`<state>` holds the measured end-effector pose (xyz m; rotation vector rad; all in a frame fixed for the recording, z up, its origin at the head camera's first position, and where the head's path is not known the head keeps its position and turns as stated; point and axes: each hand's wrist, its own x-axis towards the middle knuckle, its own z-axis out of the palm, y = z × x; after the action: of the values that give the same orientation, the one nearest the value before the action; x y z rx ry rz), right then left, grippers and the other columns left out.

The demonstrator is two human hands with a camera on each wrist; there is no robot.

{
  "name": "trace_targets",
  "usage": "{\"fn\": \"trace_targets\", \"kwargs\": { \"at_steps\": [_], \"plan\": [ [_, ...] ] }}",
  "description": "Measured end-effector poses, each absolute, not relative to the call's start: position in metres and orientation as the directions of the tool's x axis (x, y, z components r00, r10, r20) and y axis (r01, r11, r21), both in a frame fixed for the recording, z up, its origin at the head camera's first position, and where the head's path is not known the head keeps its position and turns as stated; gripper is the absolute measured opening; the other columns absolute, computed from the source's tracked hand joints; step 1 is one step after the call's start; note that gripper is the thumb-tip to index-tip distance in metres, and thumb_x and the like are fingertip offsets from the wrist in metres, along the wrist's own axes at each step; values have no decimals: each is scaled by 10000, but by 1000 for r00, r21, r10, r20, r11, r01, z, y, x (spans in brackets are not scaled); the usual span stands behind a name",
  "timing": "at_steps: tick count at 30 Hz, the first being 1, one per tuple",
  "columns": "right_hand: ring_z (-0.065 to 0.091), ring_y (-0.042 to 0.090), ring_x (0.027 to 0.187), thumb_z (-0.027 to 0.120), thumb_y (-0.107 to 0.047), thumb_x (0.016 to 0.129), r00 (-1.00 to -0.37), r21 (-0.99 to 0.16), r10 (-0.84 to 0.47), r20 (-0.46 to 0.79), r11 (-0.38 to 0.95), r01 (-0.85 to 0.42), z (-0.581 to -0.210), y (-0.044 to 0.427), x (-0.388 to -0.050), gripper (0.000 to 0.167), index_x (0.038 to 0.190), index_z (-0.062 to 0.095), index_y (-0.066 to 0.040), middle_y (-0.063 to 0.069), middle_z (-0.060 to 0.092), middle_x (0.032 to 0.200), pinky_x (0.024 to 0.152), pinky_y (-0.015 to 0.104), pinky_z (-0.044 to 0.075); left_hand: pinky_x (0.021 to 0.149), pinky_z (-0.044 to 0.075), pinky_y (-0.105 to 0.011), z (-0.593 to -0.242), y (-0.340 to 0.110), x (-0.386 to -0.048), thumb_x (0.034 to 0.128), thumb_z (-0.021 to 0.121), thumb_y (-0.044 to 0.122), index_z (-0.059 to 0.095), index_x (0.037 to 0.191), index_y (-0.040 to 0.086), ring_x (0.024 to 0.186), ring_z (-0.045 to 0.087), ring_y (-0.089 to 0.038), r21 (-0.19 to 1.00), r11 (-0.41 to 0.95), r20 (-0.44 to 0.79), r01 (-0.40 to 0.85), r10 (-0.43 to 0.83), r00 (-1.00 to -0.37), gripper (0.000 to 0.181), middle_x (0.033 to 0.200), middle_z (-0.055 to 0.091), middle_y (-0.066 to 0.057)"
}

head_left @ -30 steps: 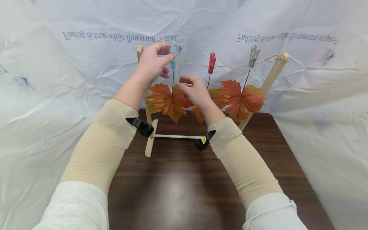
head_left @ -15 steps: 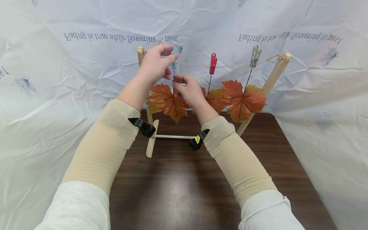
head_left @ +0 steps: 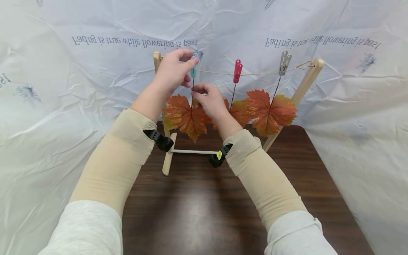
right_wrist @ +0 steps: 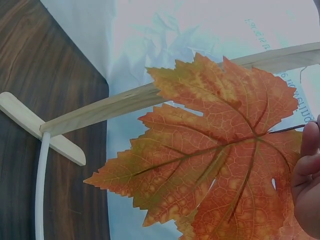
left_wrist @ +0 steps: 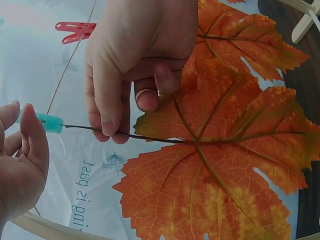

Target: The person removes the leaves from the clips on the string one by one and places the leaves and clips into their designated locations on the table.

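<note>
With thumb and fingers my left hand [head_left: 173, 71] pinches a light blue clothespin [head_left: 193, 73] at the left part of a string. My right hand [head_left: 213, 101], just below it, pinches the dark stem [left_wrist: 155, 138] of an orange artificial maple leaf [head_left: 188, 118]. In the left wrist view the stem's end meets the tip of the clothespin; whether it sits inside the clip is unclear. The leaf hangs below both hands, and the right wrist view shows its broad orange-green face [right_wrist: 200, 150].
A red clothespin [head_left: 237, 72] and a grey clothespin [head_left: 284, 63] hold two more leaves, the right one [head_left: 271, 111] fully visible. The string [head_left: 216, 73] spans a wooden frame [head_left: 304, 85] on a dark wooden table [head_left: 191, 198]. White printed sheeting [head_left: 223, 28] surrounds it.
My right hand has moved left and taken hold of the left leaf's stem. That leaf now hangs slightly lower. My left hand has stayed on the blue clothespin.
</note>
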<state>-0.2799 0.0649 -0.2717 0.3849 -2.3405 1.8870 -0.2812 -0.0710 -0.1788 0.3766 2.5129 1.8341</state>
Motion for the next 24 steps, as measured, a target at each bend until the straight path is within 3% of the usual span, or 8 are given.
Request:
{"fn": "trace_targets", "kwargs": {
  "at_steps": [9,18,24],
  "plan": [
    [555,215,624,616,-168,918,-967,-945,-119,227,215,-249,-272,64,-278,215,1097,642,-52,63,601,987,643,297,511,543,471,-250,-179,-73,-283,922,590,284,516,1323,151,572,471,-160,950,254,136,181,186,-973,428,1262,513,-8],
    [555,208,613,616,-176,919,-970,-952,-126,206,203,-228,-273,63,-278,219,1102,641,-57,60,594,992,637,300,510,446,358,-230,-176,-74,-284,894,638,239,590,1147,132,480,389,-157,971,145,178,190,95,-979,279,1109,524,12],
    [536,194,591,606,-144,924,-968,-950,-127,214,204,-237,-276,64,-278,189,1083,640,-49,66,593,976,639,302,516,412,332,-225,-174,-75,-283,891,640,224,586,1127,131,425,345,-141,973,86,211,216,64,-975,259,1116,526,2]
  ]
}}
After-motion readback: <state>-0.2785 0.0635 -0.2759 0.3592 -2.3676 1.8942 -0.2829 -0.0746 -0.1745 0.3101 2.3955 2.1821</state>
